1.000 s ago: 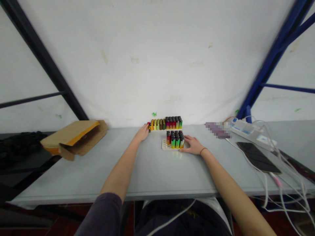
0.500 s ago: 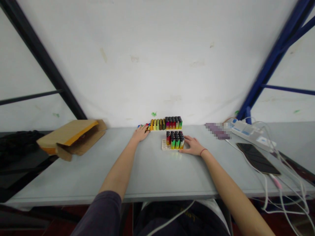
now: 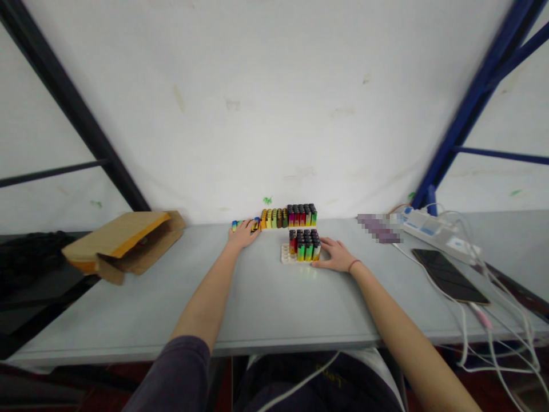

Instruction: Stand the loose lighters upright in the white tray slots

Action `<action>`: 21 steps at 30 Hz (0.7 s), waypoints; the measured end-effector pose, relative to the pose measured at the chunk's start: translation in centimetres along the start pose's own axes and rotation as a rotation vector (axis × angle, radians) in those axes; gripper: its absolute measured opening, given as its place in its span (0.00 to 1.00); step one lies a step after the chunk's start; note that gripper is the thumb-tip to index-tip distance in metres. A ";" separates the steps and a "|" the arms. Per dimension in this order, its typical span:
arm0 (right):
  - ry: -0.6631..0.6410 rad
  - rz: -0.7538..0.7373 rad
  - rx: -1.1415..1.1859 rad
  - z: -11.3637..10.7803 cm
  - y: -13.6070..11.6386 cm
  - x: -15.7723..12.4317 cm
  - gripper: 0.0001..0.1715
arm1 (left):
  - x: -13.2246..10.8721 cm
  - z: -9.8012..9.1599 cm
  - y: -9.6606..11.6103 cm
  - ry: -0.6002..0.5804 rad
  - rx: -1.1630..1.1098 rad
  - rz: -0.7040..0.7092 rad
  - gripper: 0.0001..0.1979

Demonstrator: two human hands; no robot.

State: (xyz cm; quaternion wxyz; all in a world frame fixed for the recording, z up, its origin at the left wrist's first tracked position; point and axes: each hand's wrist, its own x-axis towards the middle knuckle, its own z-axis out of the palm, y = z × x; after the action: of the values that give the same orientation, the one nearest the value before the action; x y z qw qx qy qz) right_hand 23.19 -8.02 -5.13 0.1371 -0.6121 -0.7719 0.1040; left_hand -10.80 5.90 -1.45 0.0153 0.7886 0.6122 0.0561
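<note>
My left hand (image 3: 243, 235) lies over several loose coloured lighters (image 3: 234, 225) at the back of the table, its fingers stretched forward; the fingertips are partly hidden among them. My right hand (image 3: 338, 255) grips the right end of a white tray (image 3: 289, 260), thumb at the front corner and fingers along the side. Upright black-topped lighters (image 3: 305, 246) fill the tray's middle and right, while the slots at its left front show bare. Behind it stand a block of black-topped lighters (image 3: 302, 215) and a block of yellow and dark ones (image 3: 274, 218).
An opened cardboard box (image 3: 120, 237) lies at the left. On the right are a dark phone (image 3: 448, 276), a white power strip (image 3: 441, 232), loose white cables (image 3: 463, 326) and a blurred purple item (image 3: 380, 228). A white wall (image 3: 274, 114) rises behind the table.
My left hand has shifted slightly, and more of the loose lighters now show to its left and right. My right hand stays at the tray. The view has turned very slightly.
</note>
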 end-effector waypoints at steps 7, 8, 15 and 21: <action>0.001 -0.007 0.009 -0.1 -0.1 0.0 0.52 | 0.6 0.1 0.0 -0.071 0.021 0.084 0.31; 0.006 -0.010 0.010 -0.1 -0.2 -0.1 0.51 | 0.7 0.1 0.0 -0.079 0.017 0.093 0.31; 0.015 -0.008 0.008 0.0 -0.1 -0.1 0.51 | 0.9 0.3 -1.4 0.022 -0.032 -0.058 0.33; 0.018 -0.025 0.011 -0.1 -0.2 -0.1 0.52 | 0.7 0.8 -2.0 -0.021 -0.057 -0.071 0.33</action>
State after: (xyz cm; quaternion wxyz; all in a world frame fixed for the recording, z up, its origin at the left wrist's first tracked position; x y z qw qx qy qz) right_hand 23.08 -8.18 -4.96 0.1488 -0.6027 -0.7774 0.1008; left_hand -12.47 7.11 -2.41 0.0461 0.7661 0.6377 0.0650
